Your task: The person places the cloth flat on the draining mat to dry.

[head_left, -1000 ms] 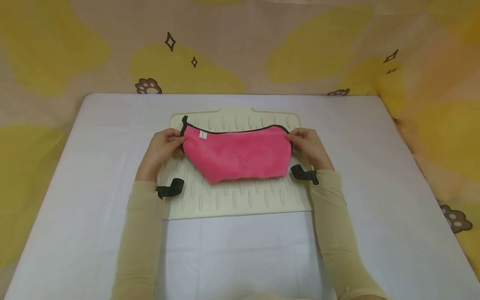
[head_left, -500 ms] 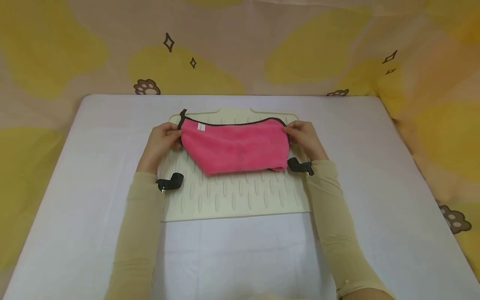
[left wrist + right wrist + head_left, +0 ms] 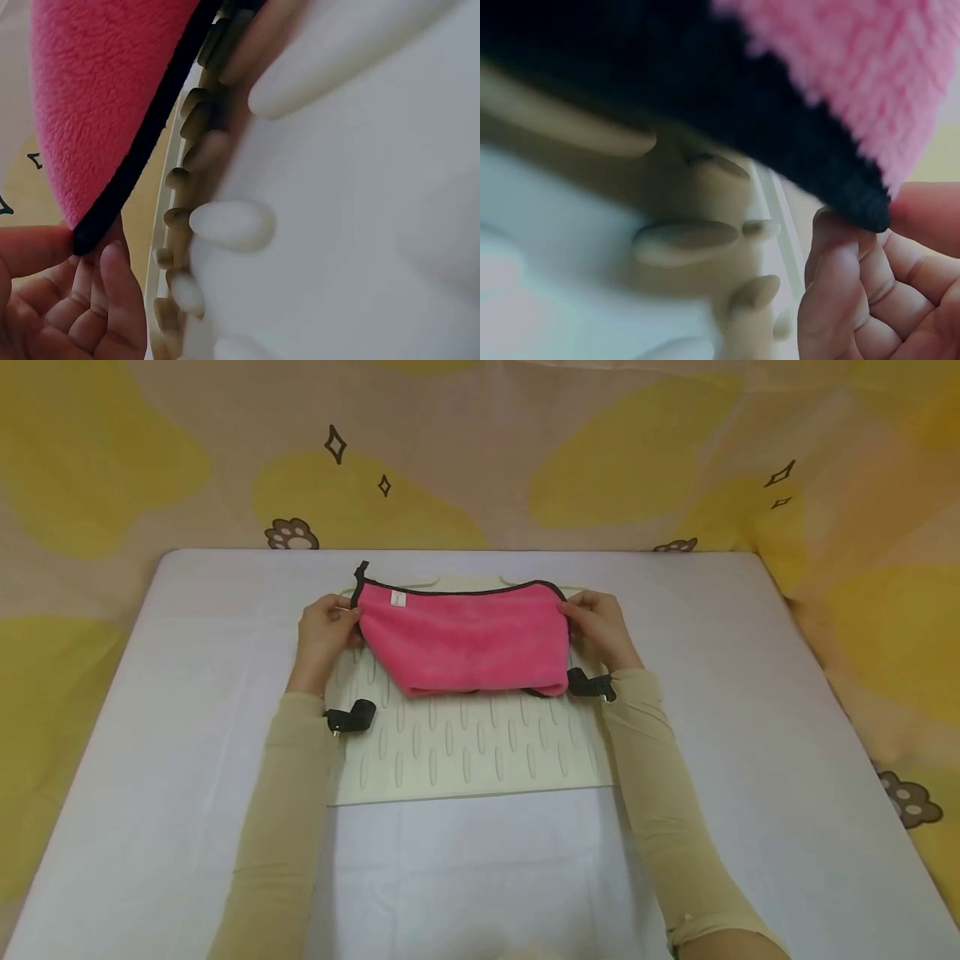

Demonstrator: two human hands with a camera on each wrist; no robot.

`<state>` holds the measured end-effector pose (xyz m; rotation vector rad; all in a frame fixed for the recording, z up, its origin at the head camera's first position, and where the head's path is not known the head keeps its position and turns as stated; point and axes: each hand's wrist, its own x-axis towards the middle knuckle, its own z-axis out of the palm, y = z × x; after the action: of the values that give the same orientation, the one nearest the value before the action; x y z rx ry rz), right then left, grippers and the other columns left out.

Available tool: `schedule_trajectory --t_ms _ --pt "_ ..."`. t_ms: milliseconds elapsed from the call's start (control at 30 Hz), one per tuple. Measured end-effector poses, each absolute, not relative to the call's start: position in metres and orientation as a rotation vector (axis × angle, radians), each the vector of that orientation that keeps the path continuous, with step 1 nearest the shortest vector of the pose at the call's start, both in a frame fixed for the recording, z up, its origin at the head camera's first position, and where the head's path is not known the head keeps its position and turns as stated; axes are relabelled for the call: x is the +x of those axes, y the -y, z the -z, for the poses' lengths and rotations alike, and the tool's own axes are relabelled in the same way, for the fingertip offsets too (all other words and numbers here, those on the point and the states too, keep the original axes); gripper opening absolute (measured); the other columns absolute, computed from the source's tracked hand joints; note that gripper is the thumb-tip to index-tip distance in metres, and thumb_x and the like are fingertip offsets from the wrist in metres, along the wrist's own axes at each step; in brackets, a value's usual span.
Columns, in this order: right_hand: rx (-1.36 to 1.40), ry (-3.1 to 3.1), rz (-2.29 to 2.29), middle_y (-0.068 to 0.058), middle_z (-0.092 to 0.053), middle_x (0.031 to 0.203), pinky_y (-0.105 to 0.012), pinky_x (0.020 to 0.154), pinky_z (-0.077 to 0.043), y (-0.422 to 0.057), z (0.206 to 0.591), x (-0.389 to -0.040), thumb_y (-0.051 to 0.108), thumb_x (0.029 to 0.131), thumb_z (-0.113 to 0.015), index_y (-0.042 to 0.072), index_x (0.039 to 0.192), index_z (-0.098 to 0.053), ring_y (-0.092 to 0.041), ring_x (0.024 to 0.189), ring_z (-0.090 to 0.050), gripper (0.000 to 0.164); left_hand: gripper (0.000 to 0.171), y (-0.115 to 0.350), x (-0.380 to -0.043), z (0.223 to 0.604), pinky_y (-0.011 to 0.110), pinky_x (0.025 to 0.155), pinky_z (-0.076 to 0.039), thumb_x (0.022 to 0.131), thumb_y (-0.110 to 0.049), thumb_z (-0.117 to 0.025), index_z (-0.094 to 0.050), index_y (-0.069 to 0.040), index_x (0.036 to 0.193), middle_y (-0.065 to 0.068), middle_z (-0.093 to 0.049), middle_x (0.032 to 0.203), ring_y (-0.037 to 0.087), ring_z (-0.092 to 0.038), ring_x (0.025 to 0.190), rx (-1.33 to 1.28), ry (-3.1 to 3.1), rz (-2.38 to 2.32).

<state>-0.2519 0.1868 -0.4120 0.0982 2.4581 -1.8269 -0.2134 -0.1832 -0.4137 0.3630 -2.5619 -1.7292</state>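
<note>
A fluffy pink cloth [image 3: 468, 639] with black edging, a small white tag [image 3: 397, 599] and a black hanging loop [image 3: 362, 572] is stretched between both hands in the head view. My left hand [image 3: 326, 635] pinches its left edge between thumb and fingers. At the opposite edge, my right hand [image 3: 602, 625] has the same kind of pinch. Each wrist view shows the black border caught at the fingertips. The cloth's lower part folds under, and it overlaps the back half of a cream ribbed mat [image 3: 465, 760].
The mat lies on a white-covered table [image 3: 750, 735], its raised oval ridges showing in front of the cloth. A patterned yellow and beige curtain [image 3: 480, 452] hangs behind and at the sides. Black wrist cameras [image 3: 352, 717] are strapped on both wrists.
Both hands have moved away from the body and slightly left, carrying the cloth toward the mat's back edge. More of the mat's front shows, and the cloth's lower edge now curls under.
</note>
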Motion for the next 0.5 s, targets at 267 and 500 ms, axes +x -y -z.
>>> schedule_trajectory --t_ms 267,500 --pt "0.098 -2.63 1.611 0.008 -0.053 0.059 -0.015 0.051 -0.041 -0.188 0.421 -0.258 0.011 0.089 -0.064 -0.009 0.088 -0.062 -0.002 0.05 -0.048 0.02 0.031 0.18 -0.216 0.412 0.013 0.058 -0.047 0.096 -0.016 -0.053 -0.056 0.01 0.111 0.023 -0.064 0.102 -0.004 -0.055 0.051 0.433 2.65 1.723" --pt "0.055 -2.638 1.425 0.001 -0.059 0.067 -0.02 0.058 -0.042 -0.199 0.418 -0.254 0.023 0.09 -0.063 -0.007 0.098 -0.067 -0.007 0.059 -0.052 0.031 0.048 0.189 -0.203 0.408 0.017 0.073 -0.052 0.1 -0.026 -0.046 -0.045 0.012 0.129 0.026 -0.054 0.118 -0.002 -0.059 0.07 0.304 2.744 1.972"
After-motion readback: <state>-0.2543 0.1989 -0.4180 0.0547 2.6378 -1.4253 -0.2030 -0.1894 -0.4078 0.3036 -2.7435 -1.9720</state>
